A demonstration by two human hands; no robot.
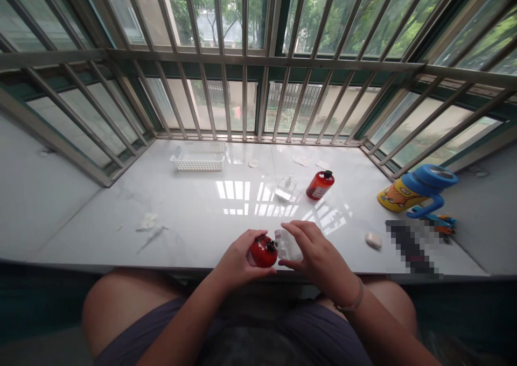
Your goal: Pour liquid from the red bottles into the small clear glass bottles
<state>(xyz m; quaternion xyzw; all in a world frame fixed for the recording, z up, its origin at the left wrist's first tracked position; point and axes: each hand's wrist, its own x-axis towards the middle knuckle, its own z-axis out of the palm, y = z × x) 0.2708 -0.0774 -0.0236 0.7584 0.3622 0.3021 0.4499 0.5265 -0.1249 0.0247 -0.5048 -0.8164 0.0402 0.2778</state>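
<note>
My left hand [241, 258] wraps round a red bottle [264, 254] near the front edge of the white counter. The bottle is tilted, its black neck pointing right. Between the fingers of my right hand [317, 250] is a small clear bottle [290, 246], partly hidden by them. Its mouth meets or nearly meets the red bottle's neck; I cannot tell whether they touch. Beyond my hands, another small clear bottle [286, 188] stands beside a second red bottle [320, 185] with a black top.
A white perforated basket [197, 164] is at the back left. Crumpled white scraps [147, 222] lie at left. On the right are a blue-and-yellow water bottle [407, 191], a small white case-like object [374, 240] and a blurred-out dark object [412, 247]. Metal bars [258, 62] border the counter.
</note>
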